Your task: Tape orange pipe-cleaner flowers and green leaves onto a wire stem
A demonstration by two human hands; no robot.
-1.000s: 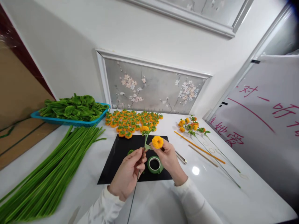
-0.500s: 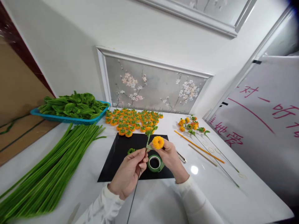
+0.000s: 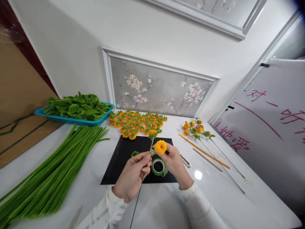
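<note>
My left hand [image 3: 133, 173] pinches a thin wire stem [image 3: 136, 203], which slants down toward the table's front edge. Green fuzzy leaves [image 3: 153, 135] top this stem. Between the fingers of my right hand [image 3: 175, 163] is a small orange pipe-cleaner flower [image 3: 160, 147], held close beside the stem. A pale green strip, seemingly tape, crosses the stem where both hands' fingertips almost meet; part of it is hidden. Just below the hands, a roll of green tape [image 3: 164, 172] rests on the black mat [image 3: 114, 168], with a small green curl [image 3: 134, 153] to its left.
Many orange flowers [image 3: 133, 122] stand in rows behind the mat. To the left lie long green pipe cleaners [image 3: 54, 171] and a blue tray [image 3: 71, 120] heaped with green leaves. Stemmed flowers [image 3: 194, 127], an orange pipe cleaner [image 3: 205, 151] and a metal tool [image 3: 186, 161] lie at right.
The view has shifted very slightly. Both hands keep their grips, and the flower and stem stay almost in the same place.
</note>
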